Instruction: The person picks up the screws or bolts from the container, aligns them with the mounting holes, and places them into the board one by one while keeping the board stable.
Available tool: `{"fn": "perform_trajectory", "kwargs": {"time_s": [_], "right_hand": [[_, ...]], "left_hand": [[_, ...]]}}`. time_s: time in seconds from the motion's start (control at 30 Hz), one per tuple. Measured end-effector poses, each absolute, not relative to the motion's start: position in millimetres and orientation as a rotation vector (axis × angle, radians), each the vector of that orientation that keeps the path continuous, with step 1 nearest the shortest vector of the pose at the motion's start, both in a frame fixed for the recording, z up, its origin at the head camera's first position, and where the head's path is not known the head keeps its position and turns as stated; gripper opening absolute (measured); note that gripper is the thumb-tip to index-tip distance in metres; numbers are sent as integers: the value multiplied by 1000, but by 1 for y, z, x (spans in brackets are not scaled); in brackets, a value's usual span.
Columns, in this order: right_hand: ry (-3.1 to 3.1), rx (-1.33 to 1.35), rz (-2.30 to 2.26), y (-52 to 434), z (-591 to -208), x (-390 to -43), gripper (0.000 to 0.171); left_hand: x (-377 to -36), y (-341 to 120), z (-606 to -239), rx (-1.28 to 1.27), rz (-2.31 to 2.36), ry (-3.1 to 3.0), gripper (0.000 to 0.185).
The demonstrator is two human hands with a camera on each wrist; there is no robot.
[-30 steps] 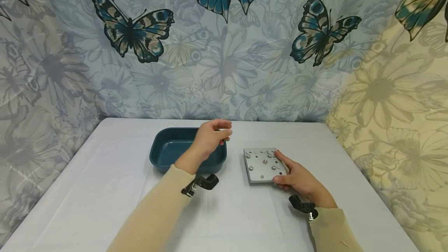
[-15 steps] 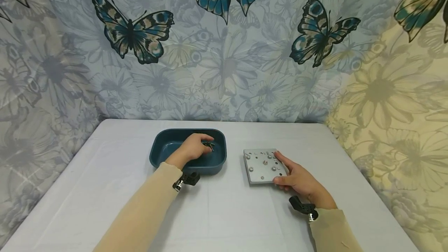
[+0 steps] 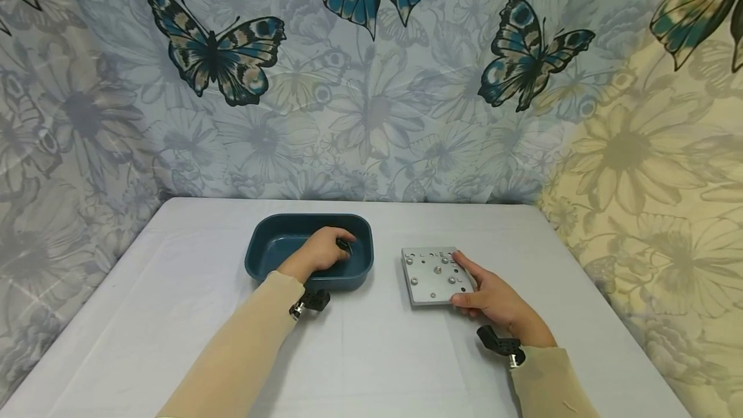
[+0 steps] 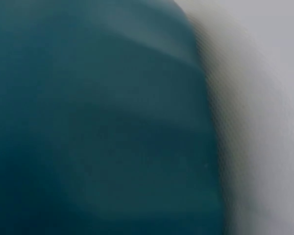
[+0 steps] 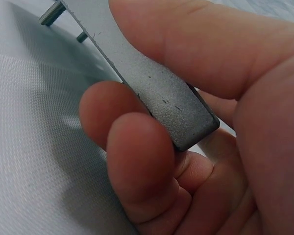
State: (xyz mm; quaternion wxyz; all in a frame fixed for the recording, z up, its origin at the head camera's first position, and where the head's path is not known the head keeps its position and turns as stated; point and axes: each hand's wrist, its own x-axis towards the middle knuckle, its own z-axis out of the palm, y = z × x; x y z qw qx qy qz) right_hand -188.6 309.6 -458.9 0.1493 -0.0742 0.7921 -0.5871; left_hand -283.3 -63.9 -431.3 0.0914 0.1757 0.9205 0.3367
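The left hand (image 3: 320, 250) is down inside a dark teal rectangular tub (image 3: 264, 269), over its right part. Its thumb and forefinger curve around a small dark patch with bright bits; I cannot tell whether they grip anything. The left wrist view shows only the blurred tub wall (image 4: 137, 98). On the right, the right hand (image 3: 493, 292) grips the right edge of a square silver metal plate (image 3: 426, 284), thumb at the near side, fingers at the far side and beneath. Several screw heads and holes dot its face. Threaded screw ends (image 5: 53, 13) stick out below the plate in the right wrist view.
A white cloth (image 3: 371, 353) covers the table. Patterned butterfly fabric (image 3: 371, 115) hangs along the back and both sides. Each wrist carries a black camera mount, one left mount (image 3: 316, 300) and one right mount (image 3: 499, 340).
The left hand has gone from above the tub's right rim down and left into the tub, where some small metal pieces showed half a second ago. The right hand and plate have stayed put.
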Motion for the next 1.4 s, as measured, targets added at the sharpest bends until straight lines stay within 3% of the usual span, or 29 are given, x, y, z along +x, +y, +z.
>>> {"fn": "perform_trajectory", "kwargs": {"time_s": [0.47,1.0,1.23,1.4], "right_hand": [[2291,-215,-1662,309,-460,-189,106],[2294,-215,-1664,308,-459,-189,105],[2304,-206,-1659,308,-459,-189,105],[2297,-205,-1666,308,-458,-188,104]], "left_hand": [[-283,-59,-437,768,701,2769,41],[-280,-54,-433,899,423,2854,20],[-277,-51,-432,1111,253,2880,5],[-280,-53,-432,1084,402,2856,9]]}}
